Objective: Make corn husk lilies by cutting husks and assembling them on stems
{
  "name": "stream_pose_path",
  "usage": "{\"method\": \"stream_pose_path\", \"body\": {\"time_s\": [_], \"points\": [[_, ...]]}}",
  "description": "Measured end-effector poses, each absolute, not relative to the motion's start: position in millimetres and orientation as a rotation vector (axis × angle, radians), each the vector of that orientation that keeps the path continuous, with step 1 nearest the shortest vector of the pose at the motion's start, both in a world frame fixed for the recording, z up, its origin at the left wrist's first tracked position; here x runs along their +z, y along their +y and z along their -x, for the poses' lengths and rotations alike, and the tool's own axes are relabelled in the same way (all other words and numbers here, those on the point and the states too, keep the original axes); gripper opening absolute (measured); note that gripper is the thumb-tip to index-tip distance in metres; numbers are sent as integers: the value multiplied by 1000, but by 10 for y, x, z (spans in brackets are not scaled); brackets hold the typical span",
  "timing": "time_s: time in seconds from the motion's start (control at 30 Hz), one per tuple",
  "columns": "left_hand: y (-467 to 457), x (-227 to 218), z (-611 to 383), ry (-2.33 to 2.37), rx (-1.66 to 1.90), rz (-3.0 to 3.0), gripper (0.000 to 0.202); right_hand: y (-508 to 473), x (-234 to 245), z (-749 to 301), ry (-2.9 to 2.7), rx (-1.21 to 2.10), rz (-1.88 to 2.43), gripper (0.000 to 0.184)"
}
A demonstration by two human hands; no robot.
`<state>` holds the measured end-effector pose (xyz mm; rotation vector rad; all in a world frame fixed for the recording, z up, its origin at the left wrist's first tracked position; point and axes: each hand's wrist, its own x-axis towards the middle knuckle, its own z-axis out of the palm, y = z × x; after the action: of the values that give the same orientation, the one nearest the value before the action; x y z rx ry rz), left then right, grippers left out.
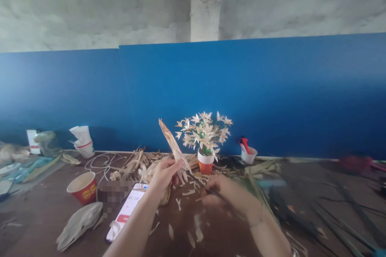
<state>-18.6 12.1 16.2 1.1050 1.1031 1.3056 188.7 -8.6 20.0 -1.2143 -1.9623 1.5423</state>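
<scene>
My left hand [164, 174] is closed on a long dried husk strip [172, 144] that points up and to the left. My right hand [221, 192] is closed round a thin dark tool [199, 182], perhaps scissors, whose tip reaches the husk near my left fingers. Pale husk scraps [193, 229] lie on the brown table [45, 213] under both hands. Just behind them stands a red and white paper cup [205, 162] holding small husk flowers [203, 130].
A phone [128, 209] with a lit screen lies by my left forearm. A red paper cup [83, 186] and a grey cloth [79, 223] are at left. White cups [83, 140], a white cup with a red tool [249, 152], dry husks [135, 164] and dark stems [316, 213] surround them. A blue panel [271, 96] backs the table.
</scene>
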Motion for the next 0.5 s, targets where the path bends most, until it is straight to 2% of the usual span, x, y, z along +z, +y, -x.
{"method": "stream_pose_path", "body": {"time_s": [0.5], "points": [[142,154,181,1168,1224,-1147,34,-51,163,-1924,-1969,1483,1328,23]]}}
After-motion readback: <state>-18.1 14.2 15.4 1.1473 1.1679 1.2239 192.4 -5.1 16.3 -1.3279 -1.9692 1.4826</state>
